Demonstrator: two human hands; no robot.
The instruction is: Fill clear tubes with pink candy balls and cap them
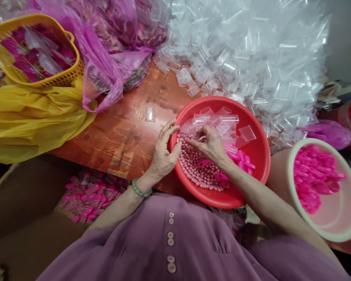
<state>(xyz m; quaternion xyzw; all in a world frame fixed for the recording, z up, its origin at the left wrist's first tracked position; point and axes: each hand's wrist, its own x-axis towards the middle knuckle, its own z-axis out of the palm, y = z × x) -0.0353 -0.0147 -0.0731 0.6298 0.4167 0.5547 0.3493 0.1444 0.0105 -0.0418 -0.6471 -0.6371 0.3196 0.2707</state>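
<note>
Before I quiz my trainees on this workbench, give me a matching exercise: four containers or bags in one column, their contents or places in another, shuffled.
Things:
1. red bowl
2. yellow basket
3. pink-and-white tub
4. yellow bag

Descriptions:
A. lies flat below the basket, far left
B. holds only bright pink plastic pieces, at right
C. holds pale pink beads and clear plastic cases, both hands in it
D. holds packed dark pink items, top left

Pairs: 1-C, 2-D, 3-B, 4-A
</note>
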